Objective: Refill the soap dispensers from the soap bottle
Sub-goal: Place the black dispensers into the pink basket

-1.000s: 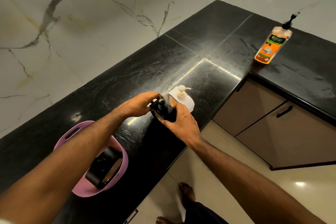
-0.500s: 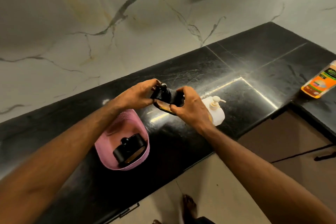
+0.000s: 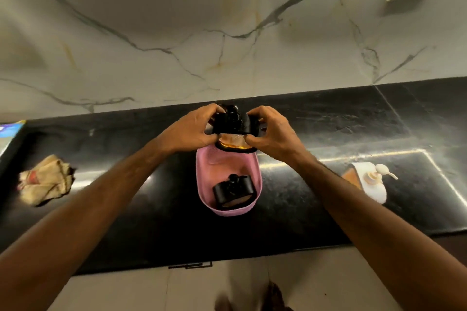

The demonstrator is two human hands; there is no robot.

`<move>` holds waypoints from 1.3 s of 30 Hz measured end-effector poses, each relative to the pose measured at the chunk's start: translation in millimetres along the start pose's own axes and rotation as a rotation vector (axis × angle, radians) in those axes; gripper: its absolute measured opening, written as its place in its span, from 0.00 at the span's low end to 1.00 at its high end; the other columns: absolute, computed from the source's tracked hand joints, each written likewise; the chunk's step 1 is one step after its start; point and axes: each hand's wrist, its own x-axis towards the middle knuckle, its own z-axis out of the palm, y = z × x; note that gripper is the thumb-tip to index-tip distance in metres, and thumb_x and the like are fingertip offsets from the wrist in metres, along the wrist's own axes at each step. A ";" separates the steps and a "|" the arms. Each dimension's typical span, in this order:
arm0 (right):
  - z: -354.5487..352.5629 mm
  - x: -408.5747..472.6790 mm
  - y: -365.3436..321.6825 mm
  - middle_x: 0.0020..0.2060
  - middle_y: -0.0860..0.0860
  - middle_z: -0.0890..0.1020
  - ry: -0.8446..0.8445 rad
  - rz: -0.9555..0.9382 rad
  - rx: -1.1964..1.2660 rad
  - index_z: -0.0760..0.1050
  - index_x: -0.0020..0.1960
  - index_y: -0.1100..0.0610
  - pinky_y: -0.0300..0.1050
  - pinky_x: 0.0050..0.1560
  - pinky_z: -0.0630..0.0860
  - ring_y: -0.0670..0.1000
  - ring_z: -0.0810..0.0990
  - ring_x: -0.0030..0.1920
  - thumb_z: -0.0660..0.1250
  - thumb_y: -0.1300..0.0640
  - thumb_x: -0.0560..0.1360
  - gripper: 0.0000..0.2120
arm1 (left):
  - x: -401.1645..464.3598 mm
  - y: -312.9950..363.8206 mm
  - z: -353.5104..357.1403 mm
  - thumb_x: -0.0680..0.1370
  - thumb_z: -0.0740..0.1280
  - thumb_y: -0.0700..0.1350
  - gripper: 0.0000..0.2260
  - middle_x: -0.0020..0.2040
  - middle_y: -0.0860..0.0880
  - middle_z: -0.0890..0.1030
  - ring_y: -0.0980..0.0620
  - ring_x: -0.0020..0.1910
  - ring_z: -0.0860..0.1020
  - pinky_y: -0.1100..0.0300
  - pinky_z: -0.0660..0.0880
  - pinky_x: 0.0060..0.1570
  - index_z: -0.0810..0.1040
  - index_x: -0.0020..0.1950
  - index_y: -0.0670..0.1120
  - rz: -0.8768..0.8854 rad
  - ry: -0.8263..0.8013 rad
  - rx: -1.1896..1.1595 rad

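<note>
Both hands up over the pink basket [image 3: 202, 179]: left hand [image 3: 188, 131] and right hand [image 3: 271, 131] each curl their fingers around a black dispenser [image 3: 233, 125]. Another black dispenser [image 3: 233, 190] sits in the basket; a white dispenser [image 3: 370, 184] stands on the tabletop [image 3: 328, 113] to the right.

The black dispenser [image 3: 233, 125] is half hidden by the curled fingers of the left hand [image 3: 188, 131] and right hand [image 3: 271, 131]; at nine o'clock a blue-edged object [image 3: 10, 132] (unidentifiable) is cut by the frame; at six o'clock a blurred foot [image 3: 276, 296] is cropped.
</note>
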 end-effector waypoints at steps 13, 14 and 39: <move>40.5 15.4 14.8 0.54 0.51 0.79 -0.442 -0.038 -0.028 0.75 0.59 0.56 0.51 0.57 0.82 0.51 0.80 0.55 0.78 0.53 0.69 0.22 | -53.1 -32.9 41.5 0.69 0.65 0.65 0.25 0.51 0.57 0.81 0.57 0.49 0.79 0.47 0.75 0.60 0.73 0.61 0.53 -0.180 -0.037 0.201; 41.7 15.4 16.2 0.54 0.51 0.79 -0.459 -0.032 -0.035 0.74 0.59 0.56 0.51 0.57 0.82 0.51 0.80 0.55 0.78 0.54 0.70 0.22 | -53.0 -34.1 45.6 0.69 0.63 0.67 0.26 0.51 0.57 0.81 0.57 0.49 0.78 0.47 0.72 0.61 0.72 0.61 0.54 -0.186 -0.049 0.208; 58.6 19.5 32.9 0.46 0.46 0.76 -0.668 -0.008 -0.236 0.71 0.53 0.52 0.31 0.40 0.69 0.45 0.75 0.45 0.77 0.61 0.71 0.18 | -54.8 -47.9 89.5 0.68 0.57 0.73 0.32 0.52 0.54 0.81 0.54 0.58 0.78 0.29 0.45 0.74 0.73 0.59 0.50 -0.183 -0.143 0.318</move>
